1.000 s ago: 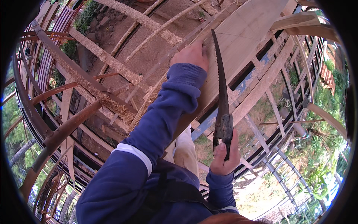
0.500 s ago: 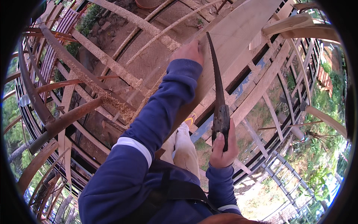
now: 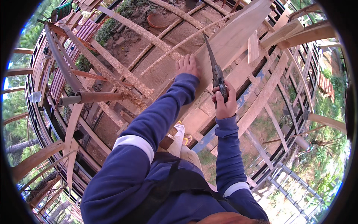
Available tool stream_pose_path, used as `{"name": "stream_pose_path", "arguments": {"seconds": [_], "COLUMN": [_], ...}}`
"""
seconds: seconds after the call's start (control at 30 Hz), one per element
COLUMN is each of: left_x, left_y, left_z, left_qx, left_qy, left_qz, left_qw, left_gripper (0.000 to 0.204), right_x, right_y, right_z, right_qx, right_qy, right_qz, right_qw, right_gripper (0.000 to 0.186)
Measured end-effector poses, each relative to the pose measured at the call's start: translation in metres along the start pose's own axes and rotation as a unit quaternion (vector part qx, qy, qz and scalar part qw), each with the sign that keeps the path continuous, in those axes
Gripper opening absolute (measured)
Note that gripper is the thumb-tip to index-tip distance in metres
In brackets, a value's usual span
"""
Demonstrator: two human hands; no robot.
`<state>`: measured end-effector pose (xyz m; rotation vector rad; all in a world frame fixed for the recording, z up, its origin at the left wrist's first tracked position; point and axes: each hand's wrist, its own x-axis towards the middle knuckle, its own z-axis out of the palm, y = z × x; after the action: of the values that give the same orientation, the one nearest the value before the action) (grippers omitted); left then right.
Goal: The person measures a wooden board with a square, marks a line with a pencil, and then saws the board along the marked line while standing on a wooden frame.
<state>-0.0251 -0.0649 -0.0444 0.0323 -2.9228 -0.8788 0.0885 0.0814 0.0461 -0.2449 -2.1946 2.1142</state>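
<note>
A long, wide wooden plank (image 3: 235, 37) runs from my body away to the far right. My left hand (image 3: 188, 66) grips its left edge, the fingers over the outer side. In my right hand (image 3: 225, 100), fingers wrapped round the dark handle, is a hand saw (image 3: 212, 54). Its narrow, tapering blade points away from me, over the near part of the plank. From this view I cannot tell whether the teeth touch the wood.
Sawdust-covered beams (image 3: 141, 33) cross over bare earth at the left. A round wooden pole (image 3: 99, 98) juts in there. Curved timbers (image 3: 309, 37) lie at the far right. A metal ladder (image 3: 294, 186) stands at lower right. My sandalled feet (image 3: 186, 140) are below.
My right hand has moved forward, away from my body, bringing the saw handle nearer the plank. The view has shifted a little; my left hand stays at the plank's edge.
</note>
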Motion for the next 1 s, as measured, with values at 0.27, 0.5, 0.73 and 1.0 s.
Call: {"name": "stream_pose_path", "arguments": {"seconds": [0.27,0.5,0.73,1.0], "left_x": [-0.069,-0.064,-0.06,-0.054], "left_y": [0.017,0.02,0.024,0.026], "left_z": [-0.055,-0.052,-0.04,-0.046], "left_qx": [0.13,0.158,0.151,0.168], "left_qy": [-0.11,-0.144,-0.114,-0.134], "left_qz": [0.002,-0.026,-0.009,-0.021], "left_qw": [0.985,0.976,0.982,0.976], "left_gripper": [0.107,0.121,0.123,0.121], "right_x": [0.003,-0.056,0.032,-0.049], "right_y": [0.01,0.01,0.004,0.008], "right_z": [0.019,0.0,0.019,-0.002], "right_qx": [-0.221,-0.221,-0.256,-0.186], "right_qy": [0.059,0.063,0.066,0.088], "right_qz": [-0.059,-0.055,-0.049,-0.126], "right_qw": [0.972,0.972,0.963,0.971], "right_gripper": [0.047,0.047,0.043,0.044]}}
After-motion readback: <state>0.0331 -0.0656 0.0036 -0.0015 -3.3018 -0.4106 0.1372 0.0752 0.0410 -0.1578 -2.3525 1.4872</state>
